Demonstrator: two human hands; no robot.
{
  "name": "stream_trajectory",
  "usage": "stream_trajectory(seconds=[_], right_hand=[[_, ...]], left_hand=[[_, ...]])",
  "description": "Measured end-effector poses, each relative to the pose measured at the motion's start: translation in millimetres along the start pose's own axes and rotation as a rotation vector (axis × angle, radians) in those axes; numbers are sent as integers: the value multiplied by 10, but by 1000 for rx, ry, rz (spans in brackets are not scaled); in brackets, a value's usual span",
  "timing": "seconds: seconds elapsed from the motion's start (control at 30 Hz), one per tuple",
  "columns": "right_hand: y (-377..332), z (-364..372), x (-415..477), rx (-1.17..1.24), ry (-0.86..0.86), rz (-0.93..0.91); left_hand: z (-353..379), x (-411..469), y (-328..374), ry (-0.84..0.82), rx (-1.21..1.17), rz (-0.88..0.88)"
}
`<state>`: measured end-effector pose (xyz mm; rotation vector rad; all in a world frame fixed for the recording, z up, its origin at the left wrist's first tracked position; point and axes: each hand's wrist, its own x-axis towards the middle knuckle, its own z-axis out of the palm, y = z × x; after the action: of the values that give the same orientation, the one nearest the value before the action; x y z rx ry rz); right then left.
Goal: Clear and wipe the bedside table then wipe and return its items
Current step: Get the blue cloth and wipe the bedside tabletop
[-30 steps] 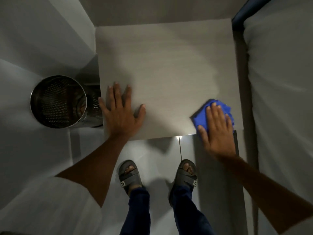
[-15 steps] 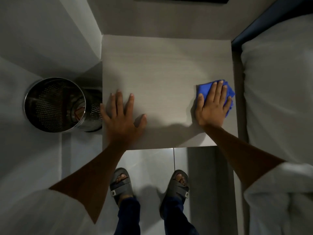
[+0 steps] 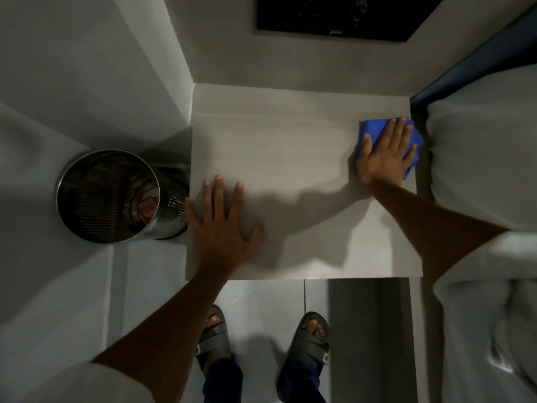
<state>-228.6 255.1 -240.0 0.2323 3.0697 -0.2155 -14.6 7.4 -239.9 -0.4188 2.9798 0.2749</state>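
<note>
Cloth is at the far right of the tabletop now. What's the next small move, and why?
Probably sweep the cloth leftward along the back edge. The right hand presses it flat near the tabletop's far right corner, beside the bed, with bare surface to its left. The left hand lies flat at the front left, out of that path.

Single head-worn view, looking steeply down, close over bedside table point(image 3: 290, 146)
</note>
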Motion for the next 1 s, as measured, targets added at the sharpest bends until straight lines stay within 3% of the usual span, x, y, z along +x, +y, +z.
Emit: stream_trajectory(seconds=[0.13, 0.3, 0.47, 0.67, 1.0], right_hand=[[-410, -1, 232, 28, -47, -7], [-1423, 187, -149, 52, -55, -240], [-2253, 325, -587, 78, -120, -501], [-2328, 345, -529, 34, -181, -834], [-1058, 174, -206, 10, -10, -370]], left_hand=[[-30, -13, 13, -11, -10, 3], [-51, -16, 16, -58, 8, -17], [-27, -17, -13, -1, -16, 5], [-44, -13, -24, -47, 14, -5], [-30, 23, 5, -31, 14, 1]])
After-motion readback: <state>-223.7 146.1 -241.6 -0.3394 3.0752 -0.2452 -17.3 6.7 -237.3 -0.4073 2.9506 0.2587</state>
